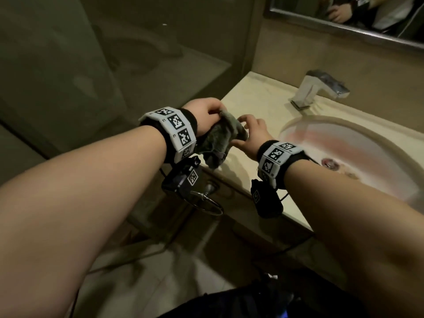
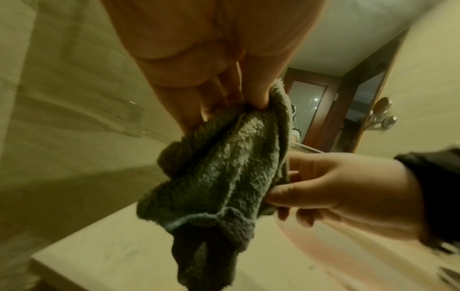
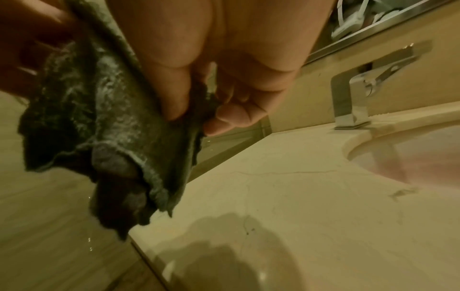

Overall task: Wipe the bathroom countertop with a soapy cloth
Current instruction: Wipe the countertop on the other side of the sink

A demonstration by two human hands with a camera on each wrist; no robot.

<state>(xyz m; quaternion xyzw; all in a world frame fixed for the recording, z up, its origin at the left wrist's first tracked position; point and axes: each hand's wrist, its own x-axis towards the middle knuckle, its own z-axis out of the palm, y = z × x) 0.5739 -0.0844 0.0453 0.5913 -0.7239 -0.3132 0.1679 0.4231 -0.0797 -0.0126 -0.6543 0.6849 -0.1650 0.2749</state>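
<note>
A dark grey-green terry cloth (image 1: 220, 138) hangs crumpled just above the left end of the beige countertop (image 1: 259, 104). My left hand (image 1: 216, 112) pinches its top edge from above. My right hand (image 1: 243, 125) pinches its right edge between thumb and fingers. In the left wrist view the cloth (image 2: 219, 173) droops from my left hand (image 2: 239, 102), and my right hand (image 2: 281, 189) holds its side. In the right wrist view my right hand (image 3: 194, 118) nips a fold of the cloth (image 3: 99, 128) over the countertop (image 3: 273, 196).
An oval sink (image 1: 344, 152) with a pinkish stain and a chrome faucet (image 1: 321, 90) lie right of the hands. A mirror (image 1: 344, 19) hangs above. A glass partition (image 1: 68, 76) stands to the left. A metal towel ring (image 1: 206, 203) hangs below the counter's front edge.
</note>
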